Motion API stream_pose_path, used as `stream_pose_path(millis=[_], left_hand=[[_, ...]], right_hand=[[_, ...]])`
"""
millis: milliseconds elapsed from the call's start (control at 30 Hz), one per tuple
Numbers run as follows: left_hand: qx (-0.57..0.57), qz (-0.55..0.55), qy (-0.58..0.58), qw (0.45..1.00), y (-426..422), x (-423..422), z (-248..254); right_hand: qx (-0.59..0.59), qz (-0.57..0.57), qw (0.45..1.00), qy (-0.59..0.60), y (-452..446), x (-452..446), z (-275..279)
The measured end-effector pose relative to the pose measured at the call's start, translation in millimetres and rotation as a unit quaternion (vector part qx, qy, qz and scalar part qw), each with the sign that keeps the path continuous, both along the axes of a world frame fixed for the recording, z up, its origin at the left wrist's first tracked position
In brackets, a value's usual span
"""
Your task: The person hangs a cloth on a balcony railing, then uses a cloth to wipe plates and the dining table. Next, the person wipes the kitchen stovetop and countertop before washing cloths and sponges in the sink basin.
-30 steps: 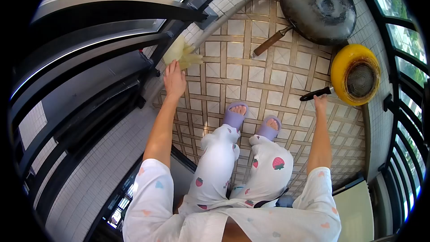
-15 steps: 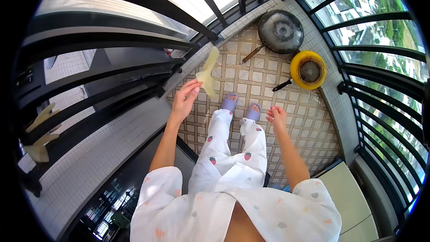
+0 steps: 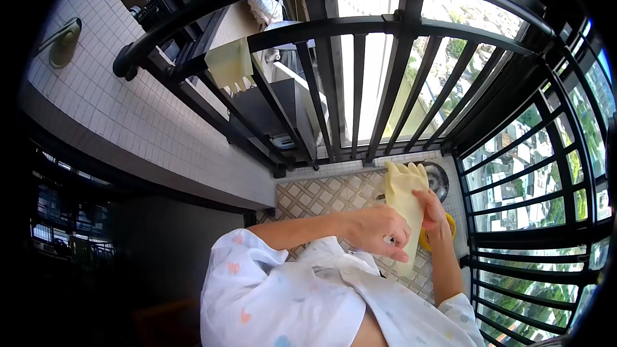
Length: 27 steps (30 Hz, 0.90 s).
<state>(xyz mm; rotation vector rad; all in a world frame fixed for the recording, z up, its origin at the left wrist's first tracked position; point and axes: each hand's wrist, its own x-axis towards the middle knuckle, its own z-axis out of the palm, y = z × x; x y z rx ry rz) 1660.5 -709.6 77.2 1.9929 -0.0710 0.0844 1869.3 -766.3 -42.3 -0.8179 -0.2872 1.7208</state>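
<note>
A pale yellow rubber glove [image 3: 403, 194] is held upright in front of me, its fingers pointing away. My right hand [image 3: 434, 211] grips its right side, thumb lying over the rubber. My left hand [image 3: 380, 232] is curled just left of the glove's lower part, with fingers bent towards the thumb; whether it pinches anything is not clear. Another pale yellow glove [image 3: 230, 64] hangs over the black railing at the upper left.
Black railings [image 3: 347, 26] curve ahead and to the right. On the tiled floor [image 3: 321, 196], a dark wok [image 3: 437, 180] and a yellow pan [image 3: 451, 231] are partly hidden behind the glove and right hand. A white-tiled ledge [image 3: 148, 122] runs along the left.
The glove came up from the floor in my left hand and is now gripped by my right. My right hand left the yellow pan's handle. The view has turned towards the railing.
</note>
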Motion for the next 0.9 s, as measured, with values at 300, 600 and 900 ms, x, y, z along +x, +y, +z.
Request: stream_pose_path(millis=[300, 600, 900], left_hand=[[-0.105, 0.325, -0.15, 0.928, 51.6, -101.1, 10.7], [0.494, 0.597, -0.112, 0.622, 207.4, -222.5, 55.7], [0.679, 0.526, -0.039, 0.511, 297.7, -237.6, 42.9]], right_hand=[[0.201, -0.018, 0.948, -0.246, 76.4, -68.1, 169.3], [0.212, -0.074, 0.909, -0.351, 250.5, -105.4, 221.1], [0.178, -0.019, 0.792, -0.584, 394.2, -35.9, 225.0]])
